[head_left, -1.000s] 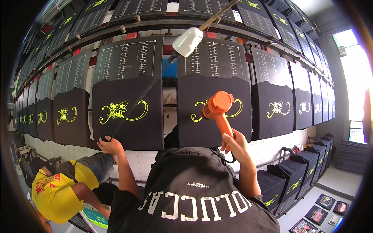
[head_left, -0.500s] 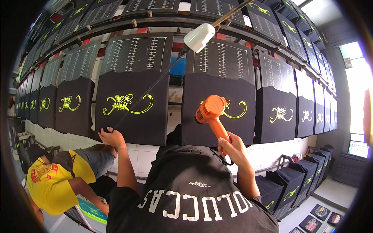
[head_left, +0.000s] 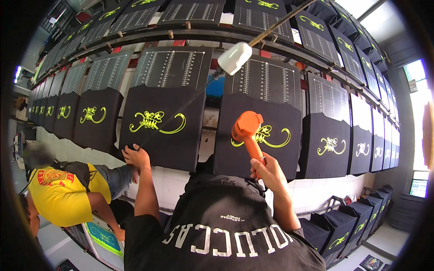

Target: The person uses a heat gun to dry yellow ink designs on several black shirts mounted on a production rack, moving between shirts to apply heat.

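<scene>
My right hand (head_left: 270, 172) is wrapped round the handle of an orange heat gun (head_left: 248, 126). The tool is over a black shirt (head_left: 259, 158) on a flat board, and its body hides part of the neon-yellow print. At the lower left corner of the neighbouring black shirt (head_left: 181, 144), my left hand (head_left: 137, 157) closes on a thin dark cord (head_left: 194, 93). That cord runs down from a white plug socket (head_left: 234, 58) hanging on a pole. A full yellow print (head_left: 157, 122) shows on this shirt.
Long rows of boards with black shirts stretch left and right, with another row behind a metal rail (head_left: 190, 32). A person in a yellow shirt (head_left: 68, 198) is at the lower left beside a printing screen (head_left: 103, 239). More shirt-covered boards (head_left: 334, 226) stand at the lower right.
The view has shifted, so the boards appear slightly lower and farther right. The person in yellow has leaned, their head now in view. Both my hands keep their hold.
</scene>
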Available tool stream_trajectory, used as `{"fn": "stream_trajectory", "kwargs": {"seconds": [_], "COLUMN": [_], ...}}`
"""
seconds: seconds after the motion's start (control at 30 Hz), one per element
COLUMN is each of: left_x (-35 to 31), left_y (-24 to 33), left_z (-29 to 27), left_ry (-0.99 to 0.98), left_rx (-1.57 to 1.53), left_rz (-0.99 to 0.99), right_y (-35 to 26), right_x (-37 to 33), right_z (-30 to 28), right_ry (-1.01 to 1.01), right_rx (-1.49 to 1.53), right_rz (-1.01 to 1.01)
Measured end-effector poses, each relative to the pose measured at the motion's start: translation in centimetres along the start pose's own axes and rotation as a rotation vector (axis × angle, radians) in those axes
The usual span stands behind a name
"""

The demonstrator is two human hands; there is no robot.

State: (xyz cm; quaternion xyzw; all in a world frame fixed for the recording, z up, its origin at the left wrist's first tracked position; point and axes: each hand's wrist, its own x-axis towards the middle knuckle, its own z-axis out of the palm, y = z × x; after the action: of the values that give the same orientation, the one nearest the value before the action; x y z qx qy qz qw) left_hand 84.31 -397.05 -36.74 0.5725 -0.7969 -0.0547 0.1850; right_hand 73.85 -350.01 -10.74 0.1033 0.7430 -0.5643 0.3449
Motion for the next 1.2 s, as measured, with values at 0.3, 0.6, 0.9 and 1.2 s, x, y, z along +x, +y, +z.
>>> {"fn": "stream_trajectory", "kwargs": {"seconds": [0.3,0.6,0.9,1.2], "left_x": [1.0,4.8,22.8,44.8], "left_y": [-3.3,-6.0,-11.3,-22.1], "left_z": [-1.7,-4.3,-4.1,0.5], "left_ry": [-0.193,-0.138,0.169,0.009], "left_rx": [-0.033,-0.131,-0.179,-0.096], "left_rz": [0.193,0.102,0.272,-0.075], "right_y": [1.2,0.9,-4.4,-8.3], "right_x": [-0.6,-1.0,2.4,6.5], "right_z": [-2.2,-0.6,11.2,25.6], "right_ry": [-0.098,-0.095,-0.166,0.095], "right_rx": [0.056,-0.002,0.115,0.194], "right_rz": [-0.024,-0.061,-0.072,-0.099]}}
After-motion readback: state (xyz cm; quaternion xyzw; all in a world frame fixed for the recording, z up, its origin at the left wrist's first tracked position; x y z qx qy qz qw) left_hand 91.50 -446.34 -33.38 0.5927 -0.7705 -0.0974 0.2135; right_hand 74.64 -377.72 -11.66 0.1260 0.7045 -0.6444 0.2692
